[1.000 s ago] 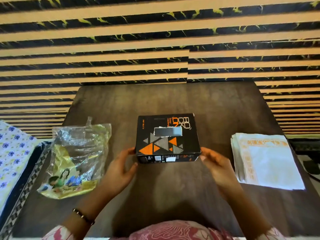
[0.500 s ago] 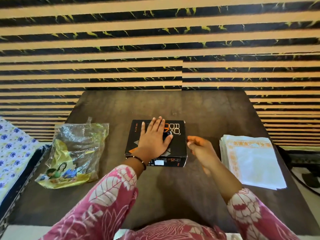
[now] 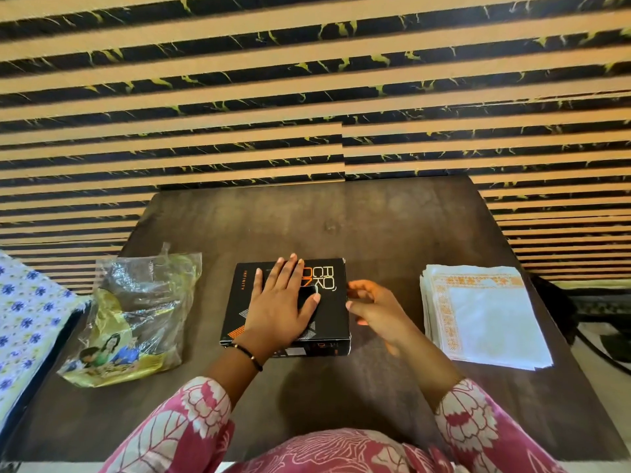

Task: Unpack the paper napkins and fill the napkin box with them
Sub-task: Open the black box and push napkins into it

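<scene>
Now the right hand (image 3: pixel 375 307) sits half-curled and empty by the light, stiff box (image 3: pixel 327 322), while the left hand (image 3: pixel 278 307) presses flat on top.

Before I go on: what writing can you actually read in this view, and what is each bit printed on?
"INFINITY": small orange letters on the top of the black napkin box, near its left edge.
"RO' CK ON": large stylised letters on the box top, partly under the left hand; reading uncertain.
Box front labels: too small to read.
Empty plastic wrapper: print too crumpled and blurred.
Napkin stack: orange border pattern only, no text legible.
</scene>
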A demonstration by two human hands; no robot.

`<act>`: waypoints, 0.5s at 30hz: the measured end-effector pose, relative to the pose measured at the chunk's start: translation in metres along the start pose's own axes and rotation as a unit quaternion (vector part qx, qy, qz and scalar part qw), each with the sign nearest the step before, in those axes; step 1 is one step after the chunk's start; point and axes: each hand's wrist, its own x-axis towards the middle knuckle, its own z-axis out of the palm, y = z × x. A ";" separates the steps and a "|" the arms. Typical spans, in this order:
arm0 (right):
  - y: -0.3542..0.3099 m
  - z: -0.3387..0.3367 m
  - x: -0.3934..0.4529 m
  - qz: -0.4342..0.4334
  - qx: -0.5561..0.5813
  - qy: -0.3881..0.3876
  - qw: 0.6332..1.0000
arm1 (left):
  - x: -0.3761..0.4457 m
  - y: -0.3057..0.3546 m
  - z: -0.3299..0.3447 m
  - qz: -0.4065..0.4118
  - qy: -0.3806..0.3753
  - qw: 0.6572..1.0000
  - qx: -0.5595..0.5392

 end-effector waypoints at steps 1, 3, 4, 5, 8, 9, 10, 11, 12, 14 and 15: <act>0.001 -0.001 0.000 0.004 0.002 -0.003 1.000 | 0.000 0.000 0.000 0.001 0.000 1.000 -0.001; 0.002 -0.003 0.001 0.012 0.010 -0.010 1.000 | 0.000 -0.001 0.000 0.001 0.003 1.000 -0.004; 0.003 -0.003 0.001 0.015 0.012 -0.012 1.000 | 0.001 -0.001 0.000 0.000 0.005 1.000 -0.007; 0.004 -0.003 0.002 0.016 0.012 -0.013 1.000 | 0.001 -0.001 0.000 0.000 0.006 1.000 -0.008; 0.005 -0.004 0.004 0.023 0.019 -0.014 0.999 | 0.000 -0.002 0.000 0.002 0.002 1.000 -0.002; 0.004 -0.004 0.005 0.027 0.025 -0.016 0.999 | 0.000 -0.002 0.000 0.002 0.001 1.000 -0.002; 0.004 -0.004 0.006 0.032 0.035 -0.019 0.999 | 0.000 -0.002 0.000 0.003 0.001 1.000 -0.003; 0.004 -0.004 0.006 0.038 0.044 -0.021 0.998 | 0.000 -0.003 0.000 0.004 0.001 1.000 -0.004; 0.004 -0.005 0.007 0.042 0.054 -0.023 0.997 | 0.001 -0.003 0.000 0.005 0.001 1.000 -0.004; 0.005 -0.005 0.007 0.046 0.069 -0.027 0.996 | 0.000 -0.003 0.000 0.006 0.001 1.000 -0.007; 0.005 -0.006 0.007 0.047 0.073 -0.028 0.996 | 0.000 -0.003 0.000 0.006 0.001 1.000 -0.008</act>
